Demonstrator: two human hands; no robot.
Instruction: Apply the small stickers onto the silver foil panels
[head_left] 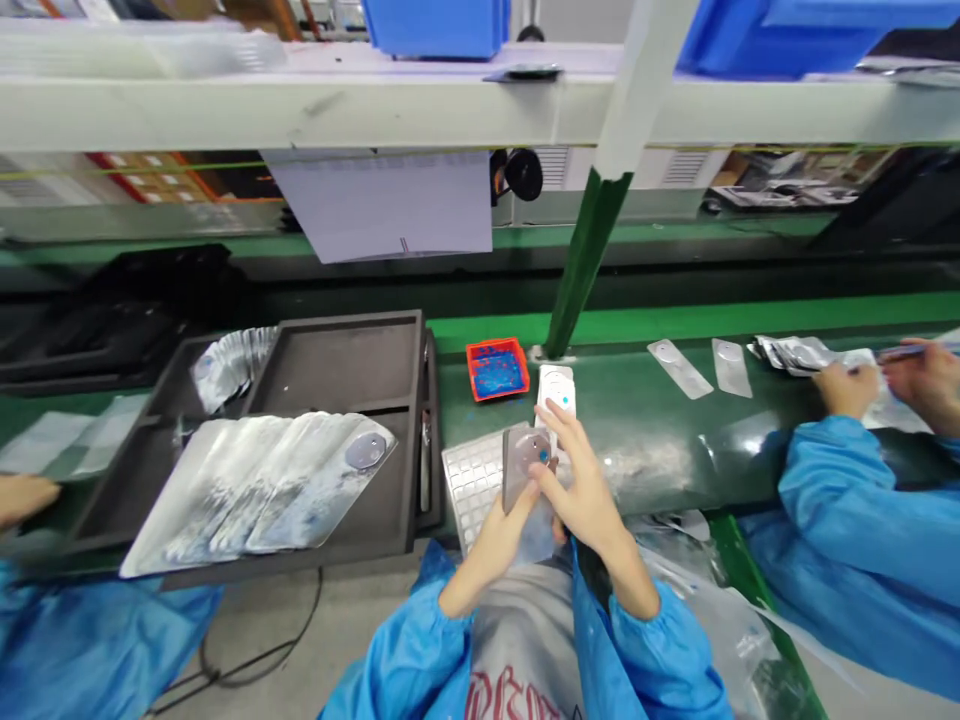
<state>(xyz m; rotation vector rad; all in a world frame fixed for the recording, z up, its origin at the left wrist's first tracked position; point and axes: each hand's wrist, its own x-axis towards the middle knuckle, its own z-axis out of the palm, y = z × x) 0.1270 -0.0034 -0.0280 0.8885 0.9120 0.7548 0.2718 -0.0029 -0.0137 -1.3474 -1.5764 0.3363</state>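
A grey phone back cover (517, 470) with a round camera area and a blue dot is held up in front of my body. My left hand (495, 540) grips its lower left edge between thumb and fingers. My right hand (589, 490) has its thumb pressed near the blue dot, with the other fingers stretched over the cover's right side. Beyond my right fingertips lies a stack of white covers (556, 378), partly hidden by that hand. Beside my hands, a white sheet with a grid of small rectangles (472, 475) lies on the green bench.
A red tray of small blue pieces (498, 370) stands ahead. On the left, a dark divided tray (345, 318) bears fanned covers (262, 490). A green-and-white post (589, 255) rises behind. Two thin covers (679, 368) lie to the right, near a co-worker's hands (847, 390).
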